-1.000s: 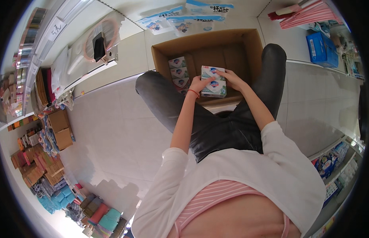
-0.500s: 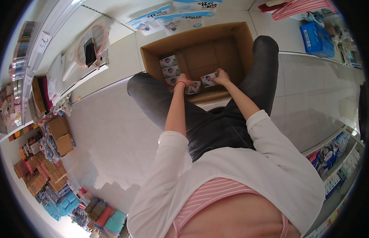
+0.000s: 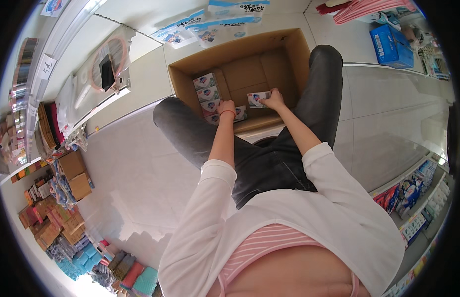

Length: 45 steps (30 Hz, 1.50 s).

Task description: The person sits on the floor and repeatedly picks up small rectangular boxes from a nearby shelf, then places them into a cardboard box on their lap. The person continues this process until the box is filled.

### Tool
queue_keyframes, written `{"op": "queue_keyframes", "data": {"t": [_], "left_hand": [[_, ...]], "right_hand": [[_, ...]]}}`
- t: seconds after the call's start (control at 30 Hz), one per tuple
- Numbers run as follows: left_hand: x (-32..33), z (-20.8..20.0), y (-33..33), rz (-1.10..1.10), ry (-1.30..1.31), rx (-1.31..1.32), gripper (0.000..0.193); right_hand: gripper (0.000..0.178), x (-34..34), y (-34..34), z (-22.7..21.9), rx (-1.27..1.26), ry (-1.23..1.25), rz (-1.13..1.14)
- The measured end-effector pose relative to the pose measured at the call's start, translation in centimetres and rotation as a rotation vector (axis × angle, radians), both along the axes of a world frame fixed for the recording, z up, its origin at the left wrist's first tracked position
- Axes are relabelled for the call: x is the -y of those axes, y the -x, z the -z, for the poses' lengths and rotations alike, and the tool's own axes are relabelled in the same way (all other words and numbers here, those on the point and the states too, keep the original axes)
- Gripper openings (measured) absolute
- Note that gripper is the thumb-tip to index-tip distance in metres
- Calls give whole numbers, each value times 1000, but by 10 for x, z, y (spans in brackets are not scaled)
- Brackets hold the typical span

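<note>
An open brown cardboard carton (image 3: 240, 47) stands on the floor between my knees. Along its left side lies a column of several small white boxes (image 3: 207, 93) with coloured prints. My left hand (image 3: 227, 107), a red string round its wrist, is at the right edge of that column, fingers curled in; whether they grip anything is hidden. Just right of it, near the carton's front wall, sits another small box (image 3: 240, 113), partly covered by the hand. My right hand (image 3: 274, 100) is closed on the right end of a white small box (image 3: 256, 99) over the carton's middle.
Blue-and-white plastic packs (image 3: 215, 30) lie behind the carton. A pink-rimmed round mirror (image 3: 122, 49) and a black phone-like object (image 3: 106, 73) are at the left. A blue package (image 3: 391, 47) sits on the right shelf. Stacked goods (image 3: 56, 218) line the lower left.
My left hand has shifted left, off the small box by the front wall, to the column of boxes. My right hand still holds its box, at nearly the same place.
</note>
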<state>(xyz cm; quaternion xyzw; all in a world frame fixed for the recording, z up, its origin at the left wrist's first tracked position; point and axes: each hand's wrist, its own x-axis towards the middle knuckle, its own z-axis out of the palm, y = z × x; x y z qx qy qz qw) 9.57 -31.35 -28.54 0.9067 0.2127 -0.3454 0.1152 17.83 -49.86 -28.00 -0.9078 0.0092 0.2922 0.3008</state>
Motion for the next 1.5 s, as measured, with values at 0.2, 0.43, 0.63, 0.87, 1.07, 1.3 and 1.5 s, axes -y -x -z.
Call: {"op": "queue_keyframes", "data": {"t": [0.2, 0.43, 0.63, 0.87, 1.07, 1.3, 1.5], "left_hand": [[-2, 0, -3, -156, 190, -66, 27], [-1, 18, 3, 45, 376, -139, 42], [18, -29, -13, -32, 108, -241, 51], [25, 104, 29, 26, 297, -425, 67], [19, 134, 35, 156, 363, -467, 69], [46, 13, 2, -65, 313, -580, 73], [42, 74, 30, -198, 392, -409, 85]], "right_hand": [[59, 2, -5, 26, -33, -98, 77], [59, -3, -5, 32, -52, -164, 175], [53, 2, -7, 55, -82, -233, 140], [53, -51, 10, 13, -372, -419, 154], [55, -81, 28, 54, -184, -402, -7], [56, -65, 16, 55, -516, -554, 103], [48, -91, 22, 40, -472, -371, -82]]}}
